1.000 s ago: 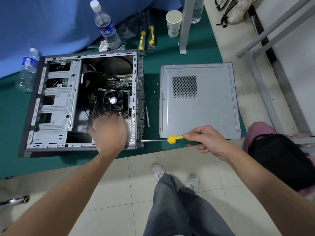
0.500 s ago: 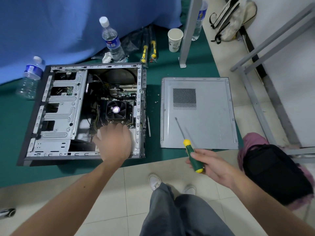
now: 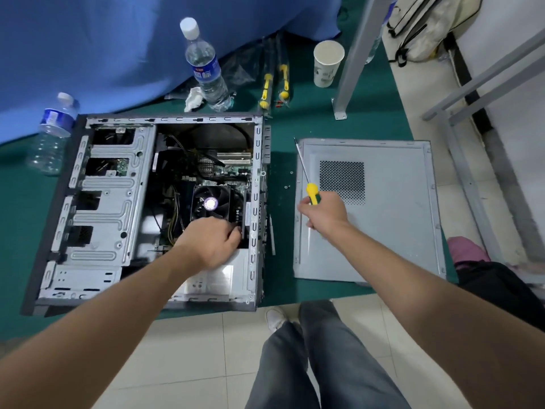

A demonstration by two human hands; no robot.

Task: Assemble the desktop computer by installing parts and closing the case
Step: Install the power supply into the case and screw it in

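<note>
Open case (image 3: 141, 202) flat on green mat, panel (image 3: 383, 231) beside it. Left hand (image 3: 209, 243) inside by fan (image 3: 211, 203), fingers curled, grip unclear. Right hand (image 3: 323, 212) gripping screwdriver (image 3: 305, 175). Risk: swinging tip scratching panel or scattering loose screws.

blue label on water bottle (image 3: 203, 70), characters perhaps Chinese, unreadable
</note>
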